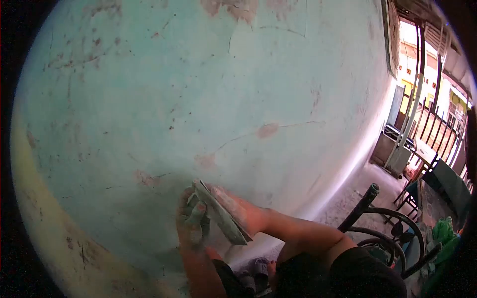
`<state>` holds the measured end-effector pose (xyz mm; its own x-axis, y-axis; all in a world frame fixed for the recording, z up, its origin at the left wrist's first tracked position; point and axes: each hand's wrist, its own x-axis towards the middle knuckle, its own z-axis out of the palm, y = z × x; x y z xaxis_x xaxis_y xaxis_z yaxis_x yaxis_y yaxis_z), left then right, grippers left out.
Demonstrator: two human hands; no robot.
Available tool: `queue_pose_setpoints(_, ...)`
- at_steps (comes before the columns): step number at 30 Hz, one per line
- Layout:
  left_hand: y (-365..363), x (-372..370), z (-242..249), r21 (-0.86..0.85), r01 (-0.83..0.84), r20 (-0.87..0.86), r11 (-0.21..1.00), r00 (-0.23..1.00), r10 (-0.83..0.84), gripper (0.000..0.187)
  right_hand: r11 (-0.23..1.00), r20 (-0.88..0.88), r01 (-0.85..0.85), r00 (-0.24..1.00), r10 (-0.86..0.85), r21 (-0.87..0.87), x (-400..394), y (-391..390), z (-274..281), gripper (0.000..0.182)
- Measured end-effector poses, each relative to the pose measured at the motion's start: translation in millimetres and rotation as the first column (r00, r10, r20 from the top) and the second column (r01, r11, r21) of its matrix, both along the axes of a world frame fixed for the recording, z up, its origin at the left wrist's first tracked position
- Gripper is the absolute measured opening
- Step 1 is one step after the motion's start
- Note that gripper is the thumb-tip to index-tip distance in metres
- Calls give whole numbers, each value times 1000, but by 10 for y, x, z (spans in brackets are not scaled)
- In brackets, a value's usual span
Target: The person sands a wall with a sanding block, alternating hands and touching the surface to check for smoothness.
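A folded, dusty grey sheet of sandpaper (222, 214) is held between my two hands, in front of the lower part of the wall. My left hand (194, 217), its fingers coated with pale dust and curled, grips the sheet's left edge near the top. On the other side, my right hand (234, 207) presses along the sheet, its fingers partly hidden behind it. The wall (149, 114) is pale green, with cracks, bare reddish patches and small dark chips.
A dark metal frame with curved bars (392, 218) stands close on my right. Beyond it are a chair (410, 191), a green plastic bag (443, 231) and a barred opening (435, 119). My shoes (256, 268) show below, near the wall's foot. The floor (348, 198) looks dusty.
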<state>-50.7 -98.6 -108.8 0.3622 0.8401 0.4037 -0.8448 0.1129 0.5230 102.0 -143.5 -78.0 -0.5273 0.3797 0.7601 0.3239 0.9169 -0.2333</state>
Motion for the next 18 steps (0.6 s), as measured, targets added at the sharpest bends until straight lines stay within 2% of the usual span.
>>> queue_pose_setpoints(2,-35,-32,-95,4,-14,-30,1000,999,14,43,997,10,-46,999,45,56,-10,-59,38,139)
queue_pose_setpoints(4,-25,-68,-96,11,-31,-58,999,998,32,43,997,88,-77,993,76,5,-43,-169,215,133)
queue_pose_setpoints(8,-22,-114,182,63,-78,-134,995,987,86,47,995,73,-72,995,67,65,-29,-52,205,129)
queue_pose_setpoints(9,-48,-104,220,89,-104,-190,991,975,119,48,999,23,-45,999,45,-16,2,-48,188,127)
queue_pose_setpoints(10,-60,-84,216,92,-120,-173,989,976,134,48,995,-31,-17,999,14,-103,45,-49,166,124)
queue_pose_setpoints(11,-67,-64,205,130,-145,-208,981,963,170,50,995,-20,-27,999,25,-100,99,-34,178,124)
queue_pose_setpoints(13,-60,-120,227,202,-145,-337,969,918,208,54,998,-79,47,996,-44,39,107,-16,338,119)
queue_pose_setpoints(14,-72,-137,237,197,-157,-329,968,919,217,54,999,-70,36,997,-33,36,93,-12,405,119)
queue_pose_setpoints(16,-96,-161,235,-13,-30,-294,999,955,25,62,953,113,281,949,-293,114,38,-42,498,112)
queue_pose_setpoints(17,-98,-178,227,-15,-36,-292,999,956,30,62,946,129,307,939,-319,106,-3,-72,519,106)
queue_pose_setpoints(18,-94,-189,222,107,-15,-249,994,968,41,69,947,130,303,940,-316,108,-3,-64,503,106)
